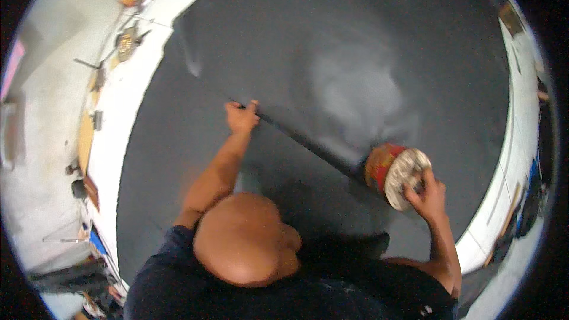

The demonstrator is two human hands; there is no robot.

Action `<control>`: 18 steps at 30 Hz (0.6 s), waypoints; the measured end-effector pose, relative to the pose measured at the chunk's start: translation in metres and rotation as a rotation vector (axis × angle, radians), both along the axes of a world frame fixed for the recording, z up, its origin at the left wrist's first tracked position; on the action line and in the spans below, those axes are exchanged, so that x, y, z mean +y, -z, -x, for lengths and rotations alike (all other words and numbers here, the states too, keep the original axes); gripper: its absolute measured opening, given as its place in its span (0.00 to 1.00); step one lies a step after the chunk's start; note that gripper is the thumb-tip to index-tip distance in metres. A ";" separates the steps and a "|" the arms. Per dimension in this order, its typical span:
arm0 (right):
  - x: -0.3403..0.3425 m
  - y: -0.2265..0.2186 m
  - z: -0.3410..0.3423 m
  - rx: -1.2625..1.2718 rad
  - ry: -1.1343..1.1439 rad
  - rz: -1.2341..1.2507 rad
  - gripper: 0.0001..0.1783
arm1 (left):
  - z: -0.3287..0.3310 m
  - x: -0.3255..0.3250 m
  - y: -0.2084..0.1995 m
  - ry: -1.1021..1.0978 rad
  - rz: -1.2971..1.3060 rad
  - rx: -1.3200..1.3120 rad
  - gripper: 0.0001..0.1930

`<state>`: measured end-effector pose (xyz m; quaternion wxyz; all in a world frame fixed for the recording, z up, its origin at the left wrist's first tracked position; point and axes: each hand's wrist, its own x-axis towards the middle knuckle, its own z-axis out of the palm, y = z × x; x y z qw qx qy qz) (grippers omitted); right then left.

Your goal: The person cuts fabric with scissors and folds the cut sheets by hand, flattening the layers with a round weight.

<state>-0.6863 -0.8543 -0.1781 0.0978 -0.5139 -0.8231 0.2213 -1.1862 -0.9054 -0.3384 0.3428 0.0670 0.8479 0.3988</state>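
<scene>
My left hand is at the middle left of a wide black sheet, thumb and finger on either side of a thin dark edge. That edge slants across the sheet as a fold or overlap, down to a round red can. The can is tilted, its crusted whitish top toward my right hand. My right hand is closed on that top, with fingers at a dark spot that may be its opening. The can hides where the edge ends.
The black sheet covers most of a white table that shows along the left and right. Tools and small parts lie along the left rim, among them a brass-coloured round piece and a brown block. A wooden strip lies at right.
</scene>
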 end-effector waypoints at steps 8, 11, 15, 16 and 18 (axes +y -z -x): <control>0.038 -0.069 -0.072 0.237 0.355 0.181 0.22 | 0.155 0.052 -0.034 -0.192 -0.171 0.656 0.43; 0.036 -0.096 -0.099 0.132 0.474 0.055 0.15 | 0.225 0.062 -0.032 -0.089 -0.140 0.881 0.44; 0.000 -0.142 -0.111 -0.278 0.410 -0.016 0.12 | 0.249 0.069 -0.004 0.422 0.583 0.834 0.42; -0.007 -0.151 -0.114 -0.331 0.406 0.036 0.10 | 0.251 0.068 0.001 0.460 0.779 0.702 0.42; -0.016 -0.157 -0.113 -0.271 0.410 -0.006 0.09 | 0.308 0.045 -0.013 0.531 0.723 0.756 0.45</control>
